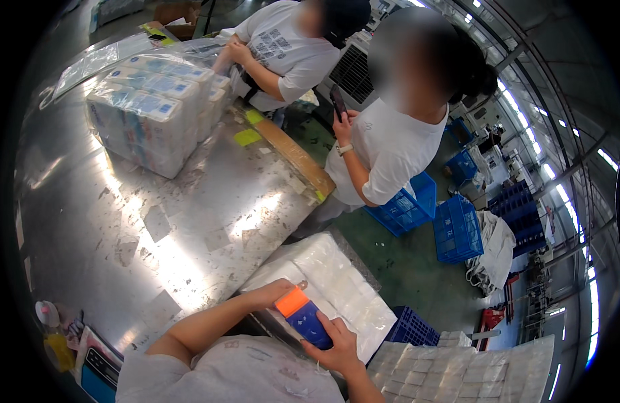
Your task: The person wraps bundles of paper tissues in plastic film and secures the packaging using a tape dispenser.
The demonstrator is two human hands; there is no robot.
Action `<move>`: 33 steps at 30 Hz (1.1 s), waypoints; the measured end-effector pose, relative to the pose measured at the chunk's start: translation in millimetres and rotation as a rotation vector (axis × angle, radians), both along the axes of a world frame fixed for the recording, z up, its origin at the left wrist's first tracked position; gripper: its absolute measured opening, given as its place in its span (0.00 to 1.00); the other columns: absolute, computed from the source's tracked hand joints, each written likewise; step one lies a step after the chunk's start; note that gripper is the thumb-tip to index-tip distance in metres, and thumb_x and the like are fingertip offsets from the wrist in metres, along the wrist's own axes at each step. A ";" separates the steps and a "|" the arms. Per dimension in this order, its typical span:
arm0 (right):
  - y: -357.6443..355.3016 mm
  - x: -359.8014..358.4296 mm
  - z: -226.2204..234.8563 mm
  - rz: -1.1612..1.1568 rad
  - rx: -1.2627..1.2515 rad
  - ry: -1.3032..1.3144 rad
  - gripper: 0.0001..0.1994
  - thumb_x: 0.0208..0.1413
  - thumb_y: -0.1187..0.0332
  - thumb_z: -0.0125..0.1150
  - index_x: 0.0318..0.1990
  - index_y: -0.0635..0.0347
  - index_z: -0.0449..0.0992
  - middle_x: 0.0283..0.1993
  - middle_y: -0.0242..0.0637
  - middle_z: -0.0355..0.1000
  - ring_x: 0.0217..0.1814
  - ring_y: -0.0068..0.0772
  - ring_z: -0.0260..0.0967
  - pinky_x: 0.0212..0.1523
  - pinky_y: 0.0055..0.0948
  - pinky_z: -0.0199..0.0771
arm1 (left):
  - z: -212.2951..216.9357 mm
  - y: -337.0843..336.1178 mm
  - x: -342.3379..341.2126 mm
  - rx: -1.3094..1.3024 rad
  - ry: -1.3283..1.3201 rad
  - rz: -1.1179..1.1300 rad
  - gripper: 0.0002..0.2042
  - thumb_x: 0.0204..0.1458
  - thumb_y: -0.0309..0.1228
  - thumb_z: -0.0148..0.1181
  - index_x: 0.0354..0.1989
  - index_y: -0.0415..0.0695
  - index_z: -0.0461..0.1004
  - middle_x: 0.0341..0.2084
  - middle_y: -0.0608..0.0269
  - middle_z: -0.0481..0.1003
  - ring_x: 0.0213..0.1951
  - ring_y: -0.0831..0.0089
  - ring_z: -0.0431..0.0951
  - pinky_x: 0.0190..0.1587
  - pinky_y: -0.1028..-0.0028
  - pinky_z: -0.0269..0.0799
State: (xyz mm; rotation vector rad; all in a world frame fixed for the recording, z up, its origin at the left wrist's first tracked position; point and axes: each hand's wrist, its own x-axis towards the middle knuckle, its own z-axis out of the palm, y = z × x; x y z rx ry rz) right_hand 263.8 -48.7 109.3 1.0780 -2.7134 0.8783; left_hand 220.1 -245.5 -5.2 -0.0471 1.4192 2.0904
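My right hand (338, 348) grips the blue body of a small blue-and-orange block-shaped object (308, 324), thumb on one side and fingers on the other. Its exact kind does not show. At its orange end is my left hand (277, 293), closed against it with the fingers partly hidden. Both hands are above a large pack of white, soft-looking packets in clear film (330, 272), beside the table corner.
A metal table (74, 221) carries a clear-wrapped bundle of tissue packs (145, 114). Two people in white shirts stand across from me, one holding a phone (338, 101). Blue crates (458, 228) stand on the green floor; more white packs (458, 369) lie at lower right.
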 end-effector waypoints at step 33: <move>56.4 1.4 -6.3 -0.111 0.485 -0.145 0.29 0.40 0.53 0.63 0.53 0.46 0.68 0.26 0.43 0.62 0.22 0.44 0.67 0.20 0.38 0.67 | -84.2 -33.2 -36.7 -0.911 0.275 0.156 0.30 0.54 0.52 0.36 0.30 0.33 0.74 0.28 0.36 0.72 0.35 0.44 0.73 0.41 0.57 0.66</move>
